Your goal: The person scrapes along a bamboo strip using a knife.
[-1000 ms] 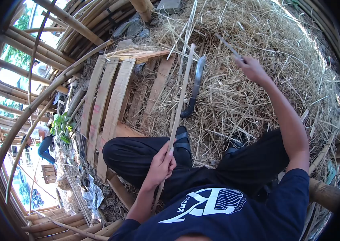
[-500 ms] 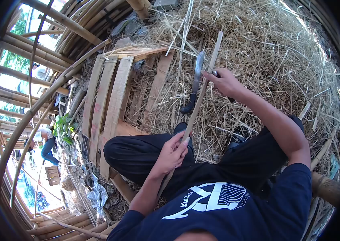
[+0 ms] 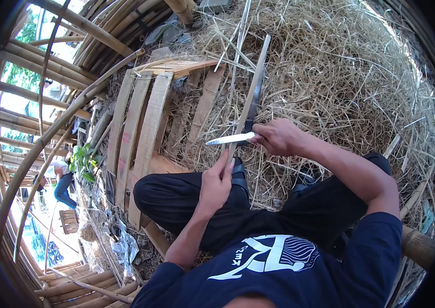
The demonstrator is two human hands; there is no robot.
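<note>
My left hand (image 3: 215, 186) grips a long, flat bamboo strip (image 3: 251, 97) near its lower end, and the strip points up and away over the straw. My right hand (image 3: 279, 137) is closed around the handle of a knife (image 3: 228, 139). The bright blade points left and crosses the strip just above my left fingers; whether it cuts in, I cannot tell. Behind the strip lies a machete (image 3: 254, 102) with a dark handle, partly covered by the strip and the knife hand.
Dry straw (image 3: 341, 77) spreads over the ground ahead and to the right. A slatted wooden pallet (image 3: 150, 110) lies to the left, beside my knee. Bamboo poles (image 3: 81, 25) form a frame at the left, and beyond it a person (image 3: 63, 185) bends over.
My right hand has come down and closer to my left hand, bringing the knife blade into view across the strip. The strip's far end has shifted left, now covering more of the machete.
</note>
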